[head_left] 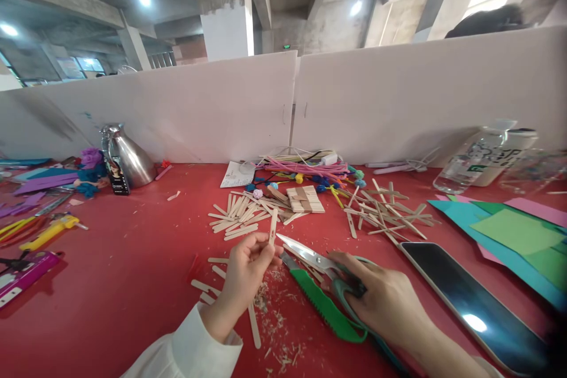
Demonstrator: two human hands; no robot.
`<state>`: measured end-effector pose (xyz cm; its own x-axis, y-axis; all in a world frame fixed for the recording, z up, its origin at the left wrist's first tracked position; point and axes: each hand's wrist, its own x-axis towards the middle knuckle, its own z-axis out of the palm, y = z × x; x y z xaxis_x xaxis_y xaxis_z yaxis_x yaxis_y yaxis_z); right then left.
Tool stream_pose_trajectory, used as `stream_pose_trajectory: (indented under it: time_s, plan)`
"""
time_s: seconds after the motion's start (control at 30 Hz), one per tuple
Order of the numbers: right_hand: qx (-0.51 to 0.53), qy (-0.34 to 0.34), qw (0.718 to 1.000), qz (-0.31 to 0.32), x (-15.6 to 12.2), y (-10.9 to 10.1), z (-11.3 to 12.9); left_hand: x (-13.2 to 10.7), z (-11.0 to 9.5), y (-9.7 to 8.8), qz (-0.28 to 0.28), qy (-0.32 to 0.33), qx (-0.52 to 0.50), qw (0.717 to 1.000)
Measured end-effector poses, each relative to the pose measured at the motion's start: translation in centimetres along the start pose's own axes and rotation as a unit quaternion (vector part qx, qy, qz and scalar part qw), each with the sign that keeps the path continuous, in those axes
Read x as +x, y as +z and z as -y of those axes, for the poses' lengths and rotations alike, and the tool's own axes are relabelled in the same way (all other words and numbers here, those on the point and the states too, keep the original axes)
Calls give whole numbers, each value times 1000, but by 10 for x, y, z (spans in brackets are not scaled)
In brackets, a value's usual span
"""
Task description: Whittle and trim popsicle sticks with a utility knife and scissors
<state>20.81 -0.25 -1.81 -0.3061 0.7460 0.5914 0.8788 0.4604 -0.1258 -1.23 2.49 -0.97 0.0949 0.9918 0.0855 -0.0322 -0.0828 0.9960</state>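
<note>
Pinched upright in my left hand [253, 269] is a wooden craft stick [273, 225] with small holes or notches along it. My right hand [385, 298] grips a pair of scissors [310, 257] by the handles, and the tip of the blades points at the stick, close beside it. Under the scissors lies a green-handled utility knife [325, 307] with its blade out. Wood shavings [283, 331] litter the red table below my hands. Several more craft sticks [253, 325] lie around my left wrist, partly hidden by it.
Loose stick piles [241, 212] and a bundled stack [305, 199] lie ahead, with pipe cleaners [305, 168] behind. A phone [469, 301], coloured paper [514, 233] and a bottle [472, 156] are at right. A steel jug [133, 156] and yellow glue gun [51, 232] stand left.
</note>
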Motion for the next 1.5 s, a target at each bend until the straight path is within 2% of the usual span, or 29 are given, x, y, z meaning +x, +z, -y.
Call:
stream_pose_trajectory:
  time_s: [0.1, 0.27, 0.4, 0.53, 0.67, 0.77, 0.87, 1.0, 1.3, 1.5]
  plan:
    - [-1, 4, 1000, 22, -1, 2, 0, -1, -4, 0, -4, 16, 15, 1000]
    - [51, 70, 993, 77, 0, 1, 2, -2, -3, 0, -6, 21, 29, 999]
    - [36, 74, 991, 104, 1, -4, 6, -4, -1, 2, -18, 24, 34, 999]
    - [-24, 52, 996, 65, -6, 0, 7, -6, 0, 3, -18, 13, 46, 999]
    - [-56, -9, 998, 20, -10, 4, 3, -6, 0, 4, -19, -21, 33, 999]
    - [-93, -50, 994, -2, -8, 1, 3, -6, 0, 4, -27, -7, 48, 998]
    - [-115, -62, 991, -23, -4, -4, 5, -6, 1, 5, -31, 28, 104, 994]
    - [-116, -73, 990, -32, -2, -8, 8, -6, 0, 5, -39, 46, 151, 987]
    - [-113, -71, 991, -18, -5, -9, 8, -10, -3, 4, -15, 39, 157, 987]
    - [-123, -62, 990, -13, -8, -10, 8, -8, -3, 2, -18, 84, 239, 967]
